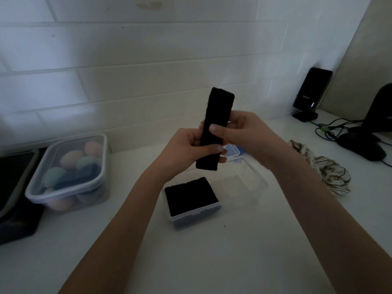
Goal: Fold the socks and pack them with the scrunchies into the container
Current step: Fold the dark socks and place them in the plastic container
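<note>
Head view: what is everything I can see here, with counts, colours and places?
Sock: one, black, held upright in both hands above the container.
Container: one, clear, on the counter below the hands.
Folded socks: black stack, count unclear, in the container's near end.
Scrunchie tub: one, clear, lidded, holding pastel and blue scrunchies, left.
Striped cloth: one, cream with dark lines, bunched at right.
Speaker: one, black, far right by the wall.
Cables: black, right.
Counter: white.
Left hand: grips the sock.
Right hand: pinches the sock.
</note>
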{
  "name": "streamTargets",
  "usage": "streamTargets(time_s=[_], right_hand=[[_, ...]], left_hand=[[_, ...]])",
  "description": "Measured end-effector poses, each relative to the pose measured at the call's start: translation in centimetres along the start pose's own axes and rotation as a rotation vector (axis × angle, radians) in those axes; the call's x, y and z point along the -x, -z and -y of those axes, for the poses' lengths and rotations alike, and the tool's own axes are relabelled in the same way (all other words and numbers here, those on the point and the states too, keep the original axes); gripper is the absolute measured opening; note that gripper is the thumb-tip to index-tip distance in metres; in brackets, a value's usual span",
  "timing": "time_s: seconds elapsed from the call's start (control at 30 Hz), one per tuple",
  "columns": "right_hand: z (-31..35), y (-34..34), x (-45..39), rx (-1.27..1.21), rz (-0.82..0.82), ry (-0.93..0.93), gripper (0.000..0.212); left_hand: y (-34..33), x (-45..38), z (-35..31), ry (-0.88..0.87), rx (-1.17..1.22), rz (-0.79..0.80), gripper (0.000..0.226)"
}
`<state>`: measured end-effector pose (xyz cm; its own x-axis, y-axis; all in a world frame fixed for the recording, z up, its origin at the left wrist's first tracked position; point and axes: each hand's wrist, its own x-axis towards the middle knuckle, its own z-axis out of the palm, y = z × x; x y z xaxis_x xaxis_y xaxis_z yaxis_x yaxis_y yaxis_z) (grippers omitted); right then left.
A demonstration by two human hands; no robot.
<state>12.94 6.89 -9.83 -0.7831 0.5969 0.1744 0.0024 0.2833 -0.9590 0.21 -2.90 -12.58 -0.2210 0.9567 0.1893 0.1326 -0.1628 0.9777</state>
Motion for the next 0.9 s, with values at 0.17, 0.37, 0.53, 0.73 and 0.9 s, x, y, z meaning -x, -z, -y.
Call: streamTargets(time_s=[0.17, 0.37, 0.53, 0.73, 0.9], right_hand=[[0.2, -0.5, -0.2, -0.014, -0.101, 0.035, 0.023], [0.4, -0.6, 0.0, 0.055, -0.093, 0.088, 0.066], [0.6, -0.6, 0.4, 0.049, 0.012, 0.09, 0.025], [0.0, -0.7, 0.1, 0.221, 0.056, 0.12, 0.023], [-0.4, -0.8, 0.1, 0.271, 0.16, 0.112, 0.019]], left_hand=[[0.0, -0.4, 0.2, -0.033, -0.092, -0.153, 0.017], [0.5, -1.2, 1.0, -0.065, -0.295, -0.534, 0.042], [0.5, -1.3, 1.1, 0.083, 0.129, -0.501, 0.03], [0.6, -1.4, 0.2, 0.118, 0.622, -0.34, 0.016], [1.4, -1.7, 0.4, 0.11, 0.737, -0.403, 0.012]])
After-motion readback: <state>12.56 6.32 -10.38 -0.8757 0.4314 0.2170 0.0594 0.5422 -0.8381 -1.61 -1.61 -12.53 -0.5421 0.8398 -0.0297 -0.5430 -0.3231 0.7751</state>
